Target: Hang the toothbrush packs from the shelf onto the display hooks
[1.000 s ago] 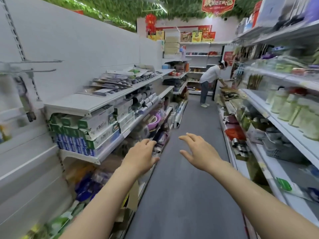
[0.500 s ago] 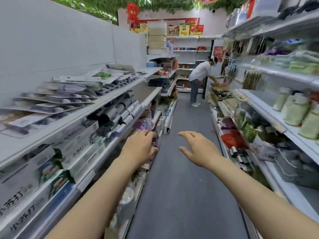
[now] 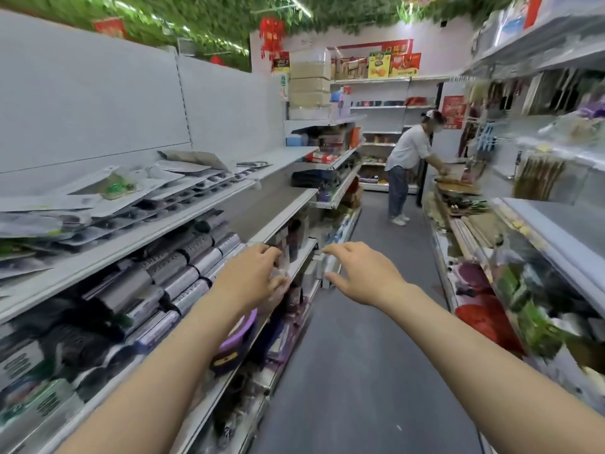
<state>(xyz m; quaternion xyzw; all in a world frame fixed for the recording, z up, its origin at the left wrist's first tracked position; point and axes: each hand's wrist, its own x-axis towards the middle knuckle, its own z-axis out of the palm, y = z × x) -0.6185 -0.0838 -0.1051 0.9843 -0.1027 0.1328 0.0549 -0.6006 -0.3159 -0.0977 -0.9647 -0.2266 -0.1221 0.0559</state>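
Seen from the head camera, both arms reach forward down a shop aisle. The left hand (image 3: 252,276), just left of the frame's centre, has its fingers loosely bent and holds nothing; its fingertips lie in front of the goods on a lower shelf edge, and whether they touch is unclear. The right hand (image 3: 363,273), right of centre, is spread with the thumb out, holding nothing, over the grey floor (image 3: 360,371).

The toothbrush packs (image 3: 137,198) lie flat and overlapping in a heap on the top shelf (image 3: 108,253) at the left of the frame; they are too blurred and stacked to count. Below them sits a row of silvery rolls (image 3: 183,273), also too many to count.

One other person (image 3: 407,165) bends over the right-hand shelving (image 3: 540,231) at the far end. Green foliage (image 3: 212,14) and a red lantern (image 3: 271,34) hang overhead.
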